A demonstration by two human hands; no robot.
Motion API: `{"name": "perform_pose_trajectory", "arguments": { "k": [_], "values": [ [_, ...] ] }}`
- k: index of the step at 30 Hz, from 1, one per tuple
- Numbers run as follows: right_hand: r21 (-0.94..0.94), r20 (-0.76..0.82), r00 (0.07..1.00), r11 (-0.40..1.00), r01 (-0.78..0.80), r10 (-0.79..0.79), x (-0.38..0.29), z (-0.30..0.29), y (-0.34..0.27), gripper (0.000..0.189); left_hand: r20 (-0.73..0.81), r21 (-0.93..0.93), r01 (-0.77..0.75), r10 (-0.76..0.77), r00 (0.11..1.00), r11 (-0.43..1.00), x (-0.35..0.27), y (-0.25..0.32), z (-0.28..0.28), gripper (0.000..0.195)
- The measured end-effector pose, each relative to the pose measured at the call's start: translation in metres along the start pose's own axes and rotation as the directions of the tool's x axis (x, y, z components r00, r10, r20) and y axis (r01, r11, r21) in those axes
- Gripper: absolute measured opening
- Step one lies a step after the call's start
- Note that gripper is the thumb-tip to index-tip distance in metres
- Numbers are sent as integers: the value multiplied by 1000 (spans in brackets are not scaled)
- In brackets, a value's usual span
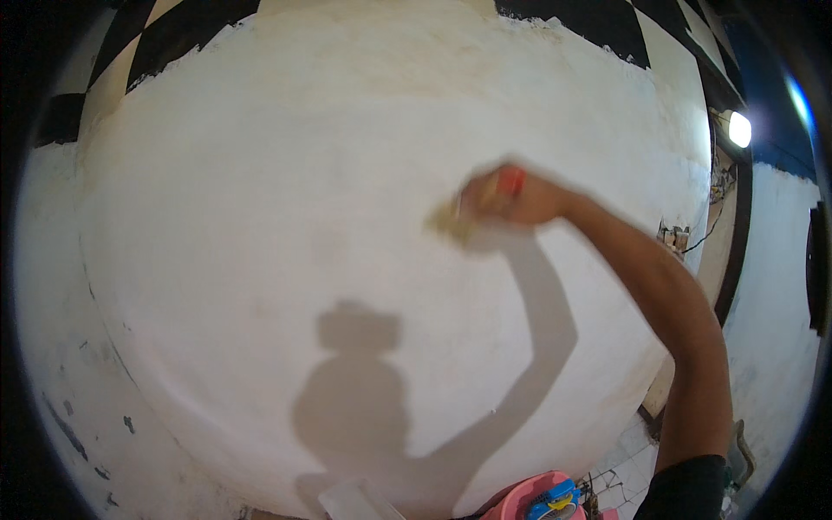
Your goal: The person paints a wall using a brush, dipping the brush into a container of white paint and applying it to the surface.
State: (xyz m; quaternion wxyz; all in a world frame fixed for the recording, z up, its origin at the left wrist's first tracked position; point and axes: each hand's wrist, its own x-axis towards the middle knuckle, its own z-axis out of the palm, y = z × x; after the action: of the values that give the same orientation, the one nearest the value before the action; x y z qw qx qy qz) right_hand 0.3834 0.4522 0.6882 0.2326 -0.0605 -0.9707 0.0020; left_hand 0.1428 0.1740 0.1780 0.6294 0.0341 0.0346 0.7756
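Note:
My right hand (510, 195) is raised in front of a white wall (292, 195), gripping a paintbrush by its handle, which has a red end (511, 180). Pale yellowish bristles (450, 223) point left and down against the wall, blurred by motion. Beneath the arm, a shadow of my head and arm falls on the wall. My left hand is out of view.
Black and cream checks (195, 39) border the wall's top. A pink bucket (513, 504) with a blue and yellow object (554, 500) stands at the bottom, beside a white object (359, 500). Exposed wiring (676, 238) and a lit lamp (740, 130) are at right.

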Motion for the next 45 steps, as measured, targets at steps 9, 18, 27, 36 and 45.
{"name": "perform_pose_trajectory", "arguments": {
  "k": [9,18,27,36,45],
  "values": [
    [-667,-293,939,666,-334,178,-21,31,-6,23,-12,87,-56,57,998,995,-4,-16,5,64],
    [-276,610,783,959,66,122,-125,206,-20,24,70,97,76,-83,994,992,4,-34,-24,68],
    [-433,-546,810,899,-57,-212,-17,-100,-5,23,-23,57,67,-66,998,996,4,-58,-16,67],
    [-689,263,965,698,195,-10,-146,226,6,18,-30,67,52,-50,998,996,-4,-71,-20,66],
    [-149,63,993,982,112,-103,-114,118,35,21,-25,53,69,-68,997,996,-1,-81,-14,65]
  ]
}}
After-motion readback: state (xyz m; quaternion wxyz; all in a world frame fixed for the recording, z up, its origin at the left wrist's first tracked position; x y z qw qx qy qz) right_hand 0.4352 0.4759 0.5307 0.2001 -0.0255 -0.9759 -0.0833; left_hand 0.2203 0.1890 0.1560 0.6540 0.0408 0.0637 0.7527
